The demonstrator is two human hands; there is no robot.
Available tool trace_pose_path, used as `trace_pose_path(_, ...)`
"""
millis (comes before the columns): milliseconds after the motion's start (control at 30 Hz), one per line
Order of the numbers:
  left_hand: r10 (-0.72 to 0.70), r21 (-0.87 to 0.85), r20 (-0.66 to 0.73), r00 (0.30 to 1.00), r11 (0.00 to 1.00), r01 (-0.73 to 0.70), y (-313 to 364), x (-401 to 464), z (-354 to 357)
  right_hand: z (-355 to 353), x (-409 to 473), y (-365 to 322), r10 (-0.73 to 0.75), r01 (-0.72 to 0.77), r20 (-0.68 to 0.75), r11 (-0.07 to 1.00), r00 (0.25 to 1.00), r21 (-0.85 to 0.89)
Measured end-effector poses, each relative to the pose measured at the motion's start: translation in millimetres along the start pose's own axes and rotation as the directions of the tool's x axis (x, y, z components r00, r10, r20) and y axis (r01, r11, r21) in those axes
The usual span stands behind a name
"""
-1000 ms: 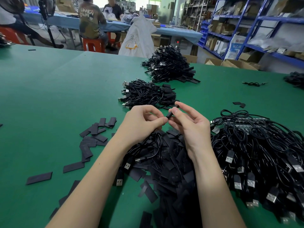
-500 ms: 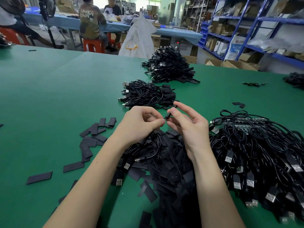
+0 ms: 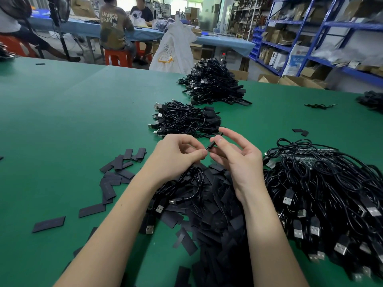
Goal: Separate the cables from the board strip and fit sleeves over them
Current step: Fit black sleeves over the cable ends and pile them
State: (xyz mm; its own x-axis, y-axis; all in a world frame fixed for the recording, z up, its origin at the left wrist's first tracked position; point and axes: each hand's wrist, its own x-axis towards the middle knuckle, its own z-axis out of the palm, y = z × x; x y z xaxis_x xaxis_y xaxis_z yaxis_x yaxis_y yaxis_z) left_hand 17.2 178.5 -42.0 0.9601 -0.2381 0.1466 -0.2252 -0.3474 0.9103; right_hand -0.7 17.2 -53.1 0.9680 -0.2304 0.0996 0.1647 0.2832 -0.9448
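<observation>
Both forearms reach in from the near edge of the table (image 3: 62,112) and meet above the middle. Left hand (image 3: 176,156): knuckles up, fingers curled inward, thumb and forefinger tips pinched on the near end of a thin black piece (image 3: 213,142). Right hand (image 3: 238,156): palm turned toward the left, thumb and a finger pinched on the same piece farther along; its other fingers are spread and raised.

The piece slants up and away between the two hands. Cannot tell whether it is a sleeve, a cable end, or one already inside the other; the fingertips cover most of it.

Under the wrists lies a heap of flat sleeves (image 3: 215,220) with a few cables (image 3: 186,193) mixed in; it runs off the near edge. More loose sleeves lie scattered to the left. By the right edge a large cable tangle (image 3: 331,193) covers the board strip (image 3: 306,156), of which only a short stretch shows. Two cable piles (image 3: 184,119) sit beyond the hands toward the far edge.
</observation>
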Motion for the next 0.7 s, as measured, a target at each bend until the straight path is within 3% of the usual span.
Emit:
trace_pose_path(167, 0.015, -0.060, -0.025, 1.000, 0.998, -0.016, 0, 2, 0, -5, 2, -3, 0.112, -0.112, 0.012, 0.994, 0.994, 0.004)
trace_pose_path(267, 0.030, -0.188, -0.110, 0.993, 0.981, -0.051, 3, 5, 0, -10, -1, -5, 0.213, -0.191, 0.163, 0.971, 0.963, -0.142)
trace_pose_path(400, 0.057, -0.279, -0.156, 0.986, 0.955, -0.099, 9, 4, 5, -4, -7, -4, 0.179, -0.069, 0.313, 0.940, 0.933, -0.334)
trace_pose_path(600, 0.082, -0.269, -0.151, 0.985, 0.955, -0.121, 12, 3, 6, 1, -6, -4, 0.106, -0.001, 0.277, 0.935, 0.955, -0.354)
trace_pose_path(700, 0.077, -0.195, -0.116, 0.990, 0.976, -0.098, 8, 6, 1, -1, -4, -7, 0.065, -0.023, 0.179, 0.973, 0.982, -0.228)
